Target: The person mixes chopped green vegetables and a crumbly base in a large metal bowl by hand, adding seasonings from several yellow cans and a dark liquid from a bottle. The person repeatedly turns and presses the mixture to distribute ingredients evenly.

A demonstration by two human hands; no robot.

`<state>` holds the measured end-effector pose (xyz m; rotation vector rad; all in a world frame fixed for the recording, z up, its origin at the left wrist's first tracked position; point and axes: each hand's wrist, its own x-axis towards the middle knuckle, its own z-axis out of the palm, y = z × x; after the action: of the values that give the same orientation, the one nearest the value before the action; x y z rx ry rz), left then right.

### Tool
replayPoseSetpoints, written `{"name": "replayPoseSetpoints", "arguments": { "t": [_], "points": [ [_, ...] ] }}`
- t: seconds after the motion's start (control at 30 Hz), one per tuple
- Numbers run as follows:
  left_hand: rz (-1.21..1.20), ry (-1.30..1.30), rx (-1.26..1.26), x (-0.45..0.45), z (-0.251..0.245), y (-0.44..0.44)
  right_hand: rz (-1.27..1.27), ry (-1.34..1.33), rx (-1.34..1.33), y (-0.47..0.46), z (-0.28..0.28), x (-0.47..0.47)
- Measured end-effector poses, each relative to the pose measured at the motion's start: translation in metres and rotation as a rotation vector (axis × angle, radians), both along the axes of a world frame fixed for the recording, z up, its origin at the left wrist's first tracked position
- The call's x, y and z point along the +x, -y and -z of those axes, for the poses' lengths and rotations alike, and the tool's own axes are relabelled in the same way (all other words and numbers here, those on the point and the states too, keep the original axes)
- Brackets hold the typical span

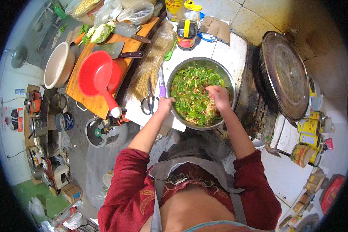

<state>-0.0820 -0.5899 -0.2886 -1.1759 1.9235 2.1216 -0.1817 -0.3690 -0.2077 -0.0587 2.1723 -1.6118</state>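
A large stainless steel bowl (201, 128) holds a mix of chopped green peppers (191, 84) with paler and brown bits. My left hand (165, 105) grips the bowl's left rim. Inside the bowl, at its right side, my right hand (219, 97) touches the mix with bent fingers; whether anything is between them cannot be told. Left of the bowl lie a knife with a purple handle (162, 91) and black-handled scissors (148, 101), beside dried noodle-like sticks in clear plastic (142, 78).
A wooden cutting board (75, 84) at left bears a red plastic dipper (97, 75), two cleavers (111, 49) and a lettuce-like vegetable (102, 32). A dark sauce jug (186, 36) stands beyond the bowl. At right, a large metal lid (288, 75) covers a wok. Tins (308, 127) line the far right.
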Motion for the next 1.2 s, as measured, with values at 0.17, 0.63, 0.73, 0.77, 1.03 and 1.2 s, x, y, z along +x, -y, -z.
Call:
{"name": "replayPoseSetpoints", "arguments": {
  "t": [0.17,0.63,0.73,0.77,1.03,1.2],
  "points": [
    [0.144,0.047,0.032,0.001,-0.03,0.006,0.091,0.01,-0.03,-0.043,0.022,-0.001],
    [-0.216,-0.228,-1.425,-0.127,-0.082,0.137,0.061,0.049,-0.1,-0.014,0.009,-0.088],
    [-0.053,-0.157,-1.519,-0.154,-0.086,0.182,0.076,0.037,-0.112,-0.012,0.017,-0.112],
    [-0.023,-0.111,-1.53,-0.161,-0.085,0.195,0.092,0.055,-0.113,-0.01,0.02,-0.122],
    [0.26,0.307,-1.486,-0.17,-0.06,0.23,0.113,-0.334,-0.311,0.065,-0.025,-0.286],
    [0.248,0.315,-1.481,-0.171,-0.064,0.227,-0.158,-0.753,-0.005,0.155,-0.074,-0.391]
  ]
}}
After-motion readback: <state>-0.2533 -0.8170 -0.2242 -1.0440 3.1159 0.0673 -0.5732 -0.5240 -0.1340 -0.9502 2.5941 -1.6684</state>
